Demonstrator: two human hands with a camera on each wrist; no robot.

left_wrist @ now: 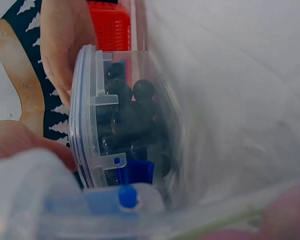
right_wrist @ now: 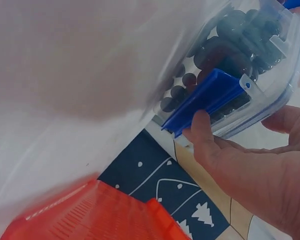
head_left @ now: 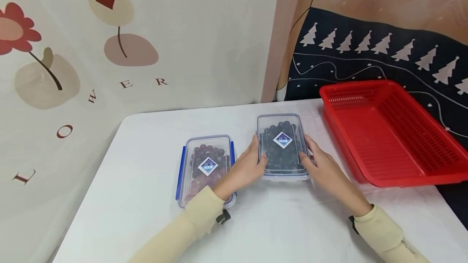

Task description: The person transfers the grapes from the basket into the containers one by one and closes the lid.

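Observation:
Both hands hold a clear lidded food container (head_left: 281,161) of dark grapes, with a diamond label on its lid. My left hand (head_left: 248,165) grips the left side, thumb over the lid's edge. On the opposite side my right hand (head_left: 323,167) grips with its thumb on the lid. A fingertip touches the blue latch (right_wrist: 205,97), which hangs away from the lid in the right wrist view. Another blue latch (left_wrist: 136,171) hangs down in the left wrist view. A second container (head_left: 210,151) of reddish grapes lies left, partly behind the left forearm, its blue side latches swung outward.
A red perforated basket (head_left: 369,133) stands at the table's right. The white table (head_left: 146,165) meets a printed cloth backdrop (head_left: 212,44) at the back. Dark straps (head_left: 223,216) show at both wrists.

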